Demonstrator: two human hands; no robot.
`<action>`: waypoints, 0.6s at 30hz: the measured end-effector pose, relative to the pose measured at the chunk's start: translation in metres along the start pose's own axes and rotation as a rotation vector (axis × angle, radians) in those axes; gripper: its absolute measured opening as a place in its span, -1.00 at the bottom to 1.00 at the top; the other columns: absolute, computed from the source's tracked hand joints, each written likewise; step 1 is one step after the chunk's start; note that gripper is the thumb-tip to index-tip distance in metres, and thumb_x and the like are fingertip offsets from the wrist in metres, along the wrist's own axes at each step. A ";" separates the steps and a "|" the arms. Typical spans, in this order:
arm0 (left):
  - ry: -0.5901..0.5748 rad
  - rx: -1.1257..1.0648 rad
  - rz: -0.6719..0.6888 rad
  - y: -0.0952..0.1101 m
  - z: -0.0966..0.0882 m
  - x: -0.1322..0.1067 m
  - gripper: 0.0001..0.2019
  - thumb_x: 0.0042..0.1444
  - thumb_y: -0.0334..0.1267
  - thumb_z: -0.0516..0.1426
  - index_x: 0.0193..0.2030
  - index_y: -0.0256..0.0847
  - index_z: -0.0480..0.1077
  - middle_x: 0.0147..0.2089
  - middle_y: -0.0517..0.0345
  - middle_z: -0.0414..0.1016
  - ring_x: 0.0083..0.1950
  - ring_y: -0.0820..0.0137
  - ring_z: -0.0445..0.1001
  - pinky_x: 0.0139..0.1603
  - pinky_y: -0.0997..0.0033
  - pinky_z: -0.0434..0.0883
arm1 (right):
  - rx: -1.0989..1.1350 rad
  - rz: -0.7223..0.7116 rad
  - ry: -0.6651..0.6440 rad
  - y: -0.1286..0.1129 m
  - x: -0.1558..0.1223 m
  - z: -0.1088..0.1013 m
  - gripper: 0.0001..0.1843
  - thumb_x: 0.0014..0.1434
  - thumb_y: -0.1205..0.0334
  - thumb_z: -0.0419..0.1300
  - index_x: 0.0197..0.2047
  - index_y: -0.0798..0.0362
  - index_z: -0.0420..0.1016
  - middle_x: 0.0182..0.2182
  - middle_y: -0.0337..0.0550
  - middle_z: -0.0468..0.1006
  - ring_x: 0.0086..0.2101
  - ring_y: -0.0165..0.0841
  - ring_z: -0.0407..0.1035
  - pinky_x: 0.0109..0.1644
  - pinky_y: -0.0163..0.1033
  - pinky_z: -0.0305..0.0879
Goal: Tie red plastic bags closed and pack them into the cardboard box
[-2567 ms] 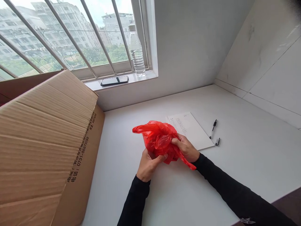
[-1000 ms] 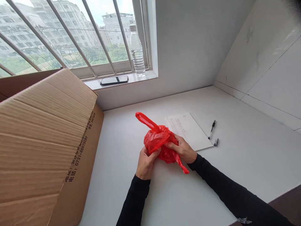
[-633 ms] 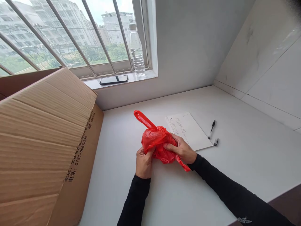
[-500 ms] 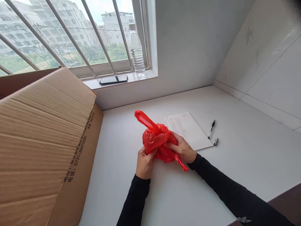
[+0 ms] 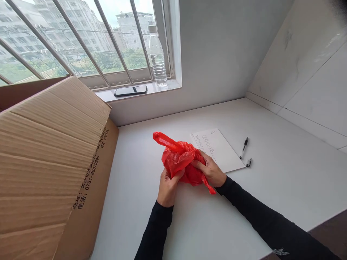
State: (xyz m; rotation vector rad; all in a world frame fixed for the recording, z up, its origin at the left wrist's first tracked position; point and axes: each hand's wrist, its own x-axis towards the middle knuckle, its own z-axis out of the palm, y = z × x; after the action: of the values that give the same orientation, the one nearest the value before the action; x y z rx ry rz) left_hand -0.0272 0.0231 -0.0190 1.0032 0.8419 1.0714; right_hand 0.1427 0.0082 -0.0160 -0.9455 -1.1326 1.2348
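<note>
A crumpled red plastic bag (image 5: 180, 160) is held between both hands above the white tabletop. My left hand (image 5: 168, 187) grips its lower left side, thumb on top. My right hand (image 5: 211, 169) is closed on the right side, with the thumb pressed into the plastic. One twisted handle of the bag sticks out to the upper left, and another twisted end hangs at the lower right, below my right hand. Whatever may be inside the bag is hidden. Some fingertips of both hands are covered by the plastic.
A large cardboard box (image 5: 54, 155) with a raised flap stands at the left. Behind my right hand lie a notepad (image 5: 217, 148) with writing, an uncapped pen (image 5: 244, 147) and its cap (image 5: 248, 162). The windowsill holds a phone (image 5: 130, 91) and a water bottle (image 5: 158, 59).
The bag's upper-left handle has tipped lower and further left. My left thumb has shifted slightly across the plastic. Both hands keep their hold.
</note>
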 end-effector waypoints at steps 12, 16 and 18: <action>0.019 0.006 0.000 -0.007 -0.005 0.005 -0.61 -0.04 -0.21 0.39 -0.07 -0.26 0.51 -0.14 0.00 0.60 -0.13 0.18 0.54 -0.11 0.27 0.47 | 0.185 0.092 -0.047 -0.007 -0.001 0.000 -0.60 0.23 0.11 0.26 0.12 -0.04 0.44 -0.04 -0.13 0.55 -0.06 -0.25 0.42 0.09 -0.14 0.33; 0.037 0.007 -0.018 -0.011 -0.006 0.006 -0.67 -0.02 -0.14 0.38 -0.18 -0.30 0.55 -0.33 0.07 0.57 -0.32 0.29 0.50 -0.29 0.36 0.43 | 0.204 0.106 -0.050 -0.006 -0.001 0.002 -0.65 0.23 0.05 0.27 0.03 0.00 0.47 -0.15 -0.13 0.57 -0.15 -0.26 0.44 -0.02 -0.17 0.36; 0.028 0.000 -0.022 -0.010 -0.005 0.004 -0.68 0.01 -0.11 0.37 -0.19 -0.31 0.56 -0.36 0.09 0.55 -0.34 0.31 0.47 -0.31 0.37 0.42 | 0.195 0.107 -0.053 -0.006 -0.001 0.003 -0.70 0.24 0.02 0.26 -0.05 0.01 0.49 -0.21 -0.15 0.56 -0.20 -0.28 0.44 -0.06 -0.17 0.37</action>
State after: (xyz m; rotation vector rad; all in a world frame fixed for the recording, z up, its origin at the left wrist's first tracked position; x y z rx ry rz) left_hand -0.0278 0.0271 -0.0305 0.9793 0.8738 1.0690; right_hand 0.1412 0.0065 -0.0096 -0.8382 -0.9921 1.4367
